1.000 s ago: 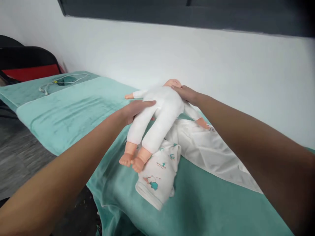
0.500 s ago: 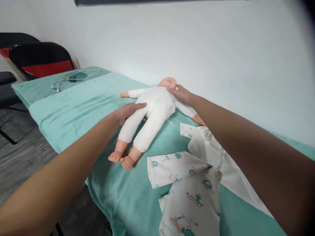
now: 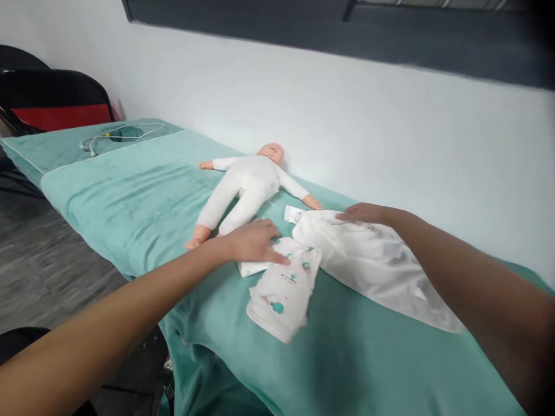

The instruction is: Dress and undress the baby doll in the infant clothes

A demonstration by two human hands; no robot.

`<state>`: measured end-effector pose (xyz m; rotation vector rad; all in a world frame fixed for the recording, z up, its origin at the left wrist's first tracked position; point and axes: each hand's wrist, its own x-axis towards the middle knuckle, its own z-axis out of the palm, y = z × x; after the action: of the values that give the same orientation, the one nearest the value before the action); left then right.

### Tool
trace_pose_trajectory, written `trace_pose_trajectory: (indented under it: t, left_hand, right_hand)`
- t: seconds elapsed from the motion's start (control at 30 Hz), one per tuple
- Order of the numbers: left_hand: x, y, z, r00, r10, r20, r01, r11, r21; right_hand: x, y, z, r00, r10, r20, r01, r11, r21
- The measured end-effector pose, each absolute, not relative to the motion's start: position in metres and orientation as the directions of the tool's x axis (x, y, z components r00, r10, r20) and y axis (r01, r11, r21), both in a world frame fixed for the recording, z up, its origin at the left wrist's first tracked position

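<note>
A baby doll (image 3: 255, 176) in a white cloth body lies on its back, arms spread and head towards the wall. Below its legs, my left hand (image 3: 255, 240) is over a white printed baby garment (image 3: 286, 289), thumb and fingers apart. Part of that garment is hidden under the hand. To the right lies a larger white baby garment (image 3: 355, 260) with a printed cuff at its near-doll end. My right hand (image 3: 364, 213) rests at its upper edge, fingers stretched over the cloth and partly blurred.
A green blanket (image 3: 143, 190) covers the long table along a white wall (image 3: 390, 127). A white cable (image 3: 147, 128) lies coiled at the far left end. Black and red chairs (image 3: 56, 95) stand beyond it. The blanket's front edge hangs over a dark floor.
Both hands have left the doll and moved to the garments, the left to the printed one, the right to the larger white one. The view has swung right.
</note>
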<state>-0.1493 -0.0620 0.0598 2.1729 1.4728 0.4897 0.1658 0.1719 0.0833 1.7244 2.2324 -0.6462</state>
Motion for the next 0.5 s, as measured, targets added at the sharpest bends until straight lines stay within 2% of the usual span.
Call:
trace_pose_trajectory:
  t: [0.07, 0.13, 0.23, 0.33, 0.4, 0.5]
  left_hand:
    - [-0.127, -0.07, 0.053, 0.424, 0.905, -0.033, 0.805, -0.359, 0.473]
    - [-0.104, -0.077, 0.049, 0.454, 0.891, 0.015, 0.802, -0.417, 0.428]
    - [-0.066, -0.085, 0.058, 0.523, 0.825, 0.214, 0.757, -0.565, 0.33]
    - [-0.021, -0.088, 0.079, 0.573, 0.705, 0.417, 0.71, -0.682, 0.176]
    - [0.01, -0.086, 0.097, 0.648, 0.609, 0.458, 0.659, -0.749, 0.065]
    - [0.053, -0.083, 0.121, 0.77, 0.476, 0.424, 0.579, -0.801, -0.151]
  right_hand:
    - [0.182, 0.144, 0.1, -0.316, 0.81, -0.493, 0.944, 0.32, -0.08]
    - [0.191, 0.114, 0.111, -0.377, 0.801, -0.465, 0.913, 0.406, -0.041]
    - [0.2, 0.063, 0.126, -0.5, 0.801, -0.33, 0.861, 0.5, -0.089]
    - [0.209, 0.005, 0.149, -0.697, 0.701, -0.149, 0.716, 0.671, -0.193]
    - [0.222, -0.034, 0.17, -0.77, 0.634, -0.071, 0.625, 0.727, -0.284]
    - [0.257, -0.078, 0.202, -0.689, 0.722, -0.064, 0.712, 0.657, -0.246]
